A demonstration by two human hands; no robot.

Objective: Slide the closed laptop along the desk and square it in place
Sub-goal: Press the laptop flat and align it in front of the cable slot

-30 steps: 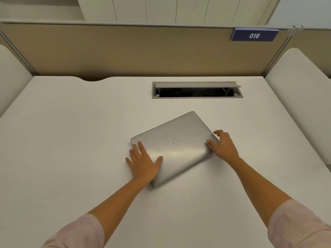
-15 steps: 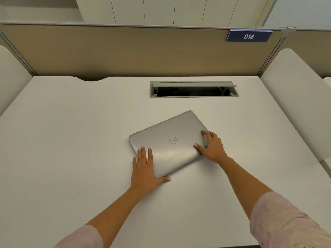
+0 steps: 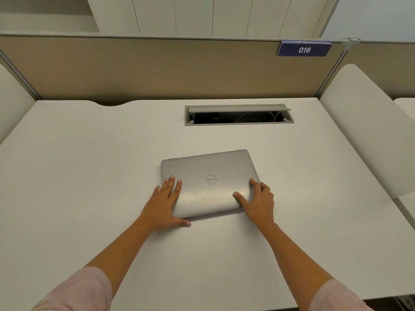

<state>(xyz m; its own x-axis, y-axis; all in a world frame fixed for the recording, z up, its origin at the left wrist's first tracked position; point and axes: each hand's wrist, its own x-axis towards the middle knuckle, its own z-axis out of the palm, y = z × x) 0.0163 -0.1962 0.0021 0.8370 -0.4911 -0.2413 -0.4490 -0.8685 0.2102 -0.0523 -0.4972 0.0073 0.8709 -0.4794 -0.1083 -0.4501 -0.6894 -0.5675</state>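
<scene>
Bare desk (image 3: 89,176) all around; open cable hatch (image 3: 239,114) beyond.

Silver laptop (image 3: 208,182), white desk (image 3: 89,176), navy sign (image 3: 304,49).

Pale pink sleeves (image 3: 74,290), bare forearms, two bare hands (image 3: 165,204)

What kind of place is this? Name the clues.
Probably a numbered study carrel or shared office desk: a tan divider panel carries a seat tag reading 016, and the white desk has a built-in cable hatch.
</scene>
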